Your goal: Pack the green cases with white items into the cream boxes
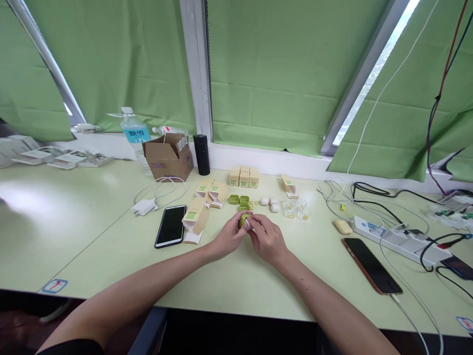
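My left hand (228, 238) is closed around a small green container (243, 220) at the middle of the table. Against it, my right hand (269, 240) pinches a small white piece (248, 225), partly hidden by the fingers. Just beyond my hands are several similar green containers (234, 199) and tiny yellow pieces (252, 203). Several whitish cylindrical pieces (274, 207) lie to their right, followed by clear plastic pieces (296, 209) with yellowish bits. Small opened cardboard boxes (196, 216) lie left of my hands.
Three small closed boxes (244, 177) stand in a row near the wall, with one opened box (288, 185) rightward. A phone (170, 226), carton (169, 157), black cylinder (201, 154) and water bottle (135, 133) are left. Right are another phone (371, 265), a power strip (399, 240) and cables.
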Demonstrator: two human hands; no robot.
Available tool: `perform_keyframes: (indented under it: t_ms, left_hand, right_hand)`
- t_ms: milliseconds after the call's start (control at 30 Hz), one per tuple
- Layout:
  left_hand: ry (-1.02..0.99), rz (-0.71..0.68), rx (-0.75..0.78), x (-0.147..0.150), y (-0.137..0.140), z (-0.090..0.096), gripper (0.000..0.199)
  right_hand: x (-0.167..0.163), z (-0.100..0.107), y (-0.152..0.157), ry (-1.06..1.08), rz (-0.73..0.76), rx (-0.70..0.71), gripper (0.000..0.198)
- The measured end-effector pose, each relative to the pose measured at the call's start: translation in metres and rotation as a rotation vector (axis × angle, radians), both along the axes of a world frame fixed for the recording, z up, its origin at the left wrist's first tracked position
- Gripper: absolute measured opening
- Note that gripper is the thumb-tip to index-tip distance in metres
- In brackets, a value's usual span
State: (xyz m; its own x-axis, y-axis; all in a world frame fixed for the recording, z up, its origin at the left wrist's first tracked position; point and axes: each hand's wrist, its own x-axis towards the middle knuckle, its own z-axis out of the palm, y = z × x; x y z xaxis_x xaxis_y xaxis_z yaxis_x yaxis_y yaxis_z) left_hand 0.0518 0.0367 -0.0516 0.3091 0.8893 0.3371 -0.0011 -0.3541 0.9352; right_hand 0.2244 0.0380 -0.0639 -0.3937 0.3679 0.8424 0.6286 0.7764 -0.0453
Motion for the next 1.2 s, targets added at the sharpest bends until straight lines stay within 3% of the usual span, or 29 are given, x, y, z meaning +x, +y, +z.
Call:
perform_keyframes:
  t_ms: [167, 267, 433, 700, 967, 1100, 1200]
  left_hand:
    - [-0.031, -0.093, -0.015, 0.000, -0.003, -0.002, 0.053]
    - [-0.092, -0.181, -0.077, 0.002, -0.001, -0.004, 0.063]
    - [-0.186, -0.186, -0.241, 0.001, 0.003, -0.002, 0.059]
    - [-0.329, -0.289, -0.408, -0.002, 0.000, 0.004, 0.050]
    - [-0.369, -0.320, -0.421, -0.005, 0.003, -0.002, 0.045]
    - [-0.429, -0.444, -0.412, -0.010, 0.008, -0.003, 0.056]
    - [-0.484, -0.484, -0.441, -0.011, 0.010, -0.001, 0.050]
  right_hand:
    - [0.003, -0.004, 0.003, 0.031, 0.018, -0.017, 0.046]
    - [0.003, -0.006, 0.004, 0.026, 0.052, -0.068, 0.054]
    - [-0.004, 0.001, -0.002, -0.012, 0.064, -0.054, 0.063]
    - [-0.006, 0.005, -0.004, 0.035, 0.058, -0.095, 0.051]
    - [-0.005, 0.005, -0.003, 0.048, 0.055, -0.120, 0.046]
    - [-0.003, 0.002, 0.000, 0.066, 0.026, -0.166, 0.042]
    - [-0.001, 0.000, 0.002, 0.073, -0.019, -0.204, 0.039]
